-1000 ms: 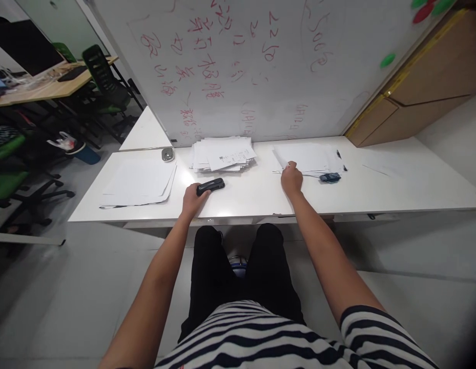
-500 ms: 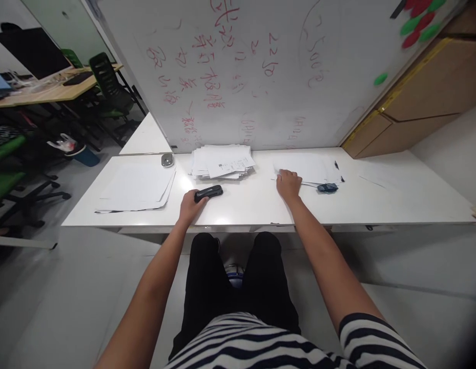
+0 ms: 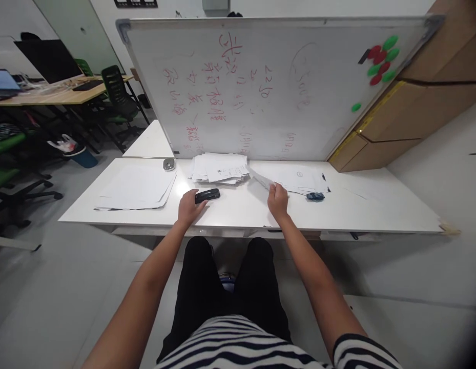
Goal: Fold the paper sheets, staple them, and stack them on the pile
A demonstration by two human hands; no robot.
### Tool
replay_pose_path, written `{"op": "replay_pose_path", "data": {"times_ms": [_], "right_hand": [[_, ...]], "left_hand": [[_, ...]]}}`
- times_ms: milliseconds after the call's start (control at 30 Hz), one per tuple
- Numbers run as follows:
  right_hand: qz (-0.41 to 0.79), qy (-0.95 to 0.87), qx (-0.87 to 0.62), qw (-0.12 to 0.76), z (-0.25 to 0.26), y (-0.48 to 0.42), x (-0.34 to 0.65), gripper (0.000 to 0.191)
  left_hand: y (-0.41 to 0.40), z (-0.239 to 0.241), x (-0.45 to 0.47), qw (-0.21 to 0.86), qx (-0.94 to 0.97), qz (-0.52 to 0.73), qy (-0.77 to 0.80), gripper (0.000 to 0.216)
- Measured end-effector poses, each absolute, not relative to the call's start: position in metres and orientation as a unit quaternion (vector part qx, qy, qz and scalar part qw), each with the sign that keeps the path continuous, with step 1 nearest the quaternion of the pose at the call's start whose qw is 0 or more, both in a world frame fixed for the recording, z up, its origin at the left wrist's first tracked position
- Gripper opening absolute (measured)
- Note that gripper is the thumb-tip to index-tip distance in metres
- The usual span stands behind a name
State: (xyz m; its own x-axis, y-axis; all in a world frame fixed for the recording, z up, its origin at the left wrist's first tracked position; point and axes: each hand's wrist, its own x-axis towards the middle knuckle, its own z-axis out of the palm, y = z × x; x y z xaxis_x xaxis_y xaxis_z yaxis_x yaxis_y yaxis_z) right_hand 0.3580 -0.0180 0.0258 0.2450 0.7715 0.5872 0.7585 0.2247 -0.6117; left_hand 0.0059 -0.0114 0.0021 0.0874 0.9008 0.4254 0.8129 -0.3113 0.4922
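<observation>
My L hand (image 3: 189, 207) is closed on the near end of the black plastic stapler (image 3: 207, 195), which lies flat on the white table (image 3: 238, 218), front-centre. My R hand (image 3: 278, 199) pinches a white paper sheet (image 3: 261, 180), w/ its near edge raised off the loose paper pile (image 3: 299, 178) at right. A small blue object (image 3: 315, 196) sits near the R hand. A stack of printed papers (image 3: 220, 168) lies just behind the stapler, by the whiteboard (image 3: 261, 92) w/ red writing.

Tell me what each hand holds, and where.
Left hand: black stapler, at its left end. Right hand: paper sheet, by its near edge.
</observation>
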Motion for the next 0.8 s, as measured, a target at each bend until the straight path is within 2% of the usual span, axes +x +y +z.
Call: {"op": "replay_pose_path", "data": {"times_ms": [67,167,233,333,400,633,800], "right_hand": [[0.082,-0.623,-0.58,0.518,0.051,-0.049,0.342,0.031],[0.183,-0.64,-0.519,0.536,0.088,-0.083,0.328,0.027],[0.218,-0.636,-0.497,0.548,0.106,-0.094,0.325,0.027],[0.241,-0.598,-0.497,0.58,0.114,-0.095,0.32,0.027],[0.268,-0.556,-0.503,0.604,0.108,-0.093,0.316,0.029],[0.349,-0.467,-0.502,0.639,0.086,-0.09,0.298,0.036],[0.329,-0.481,-0.507,0.635,0.097,-0.08,0.303,0.041]], "left_hand": [[-0.024,0.011,0.017,0.076,0.758,0.374,0.528,0.06],[-0.045,0.033,0.046,0.166,0.73,0.462,0.475,0.07],[-0.056,0.051,0.069,0.285,0.69,0.505,0.433,0.057],[-0.065,0.072,0.093,0.433,0.647,0.476,0.41,0.032],[-0.066,0.077,0.1,0.442,0.615,0.484,0.438,0.026],[-0.069,0.063,0.107,0.328,0.488,0.571,0.573,0.025],[-0.075,0.055,0.107,0.416,0.479,0.542,0.552,0.037]]}}
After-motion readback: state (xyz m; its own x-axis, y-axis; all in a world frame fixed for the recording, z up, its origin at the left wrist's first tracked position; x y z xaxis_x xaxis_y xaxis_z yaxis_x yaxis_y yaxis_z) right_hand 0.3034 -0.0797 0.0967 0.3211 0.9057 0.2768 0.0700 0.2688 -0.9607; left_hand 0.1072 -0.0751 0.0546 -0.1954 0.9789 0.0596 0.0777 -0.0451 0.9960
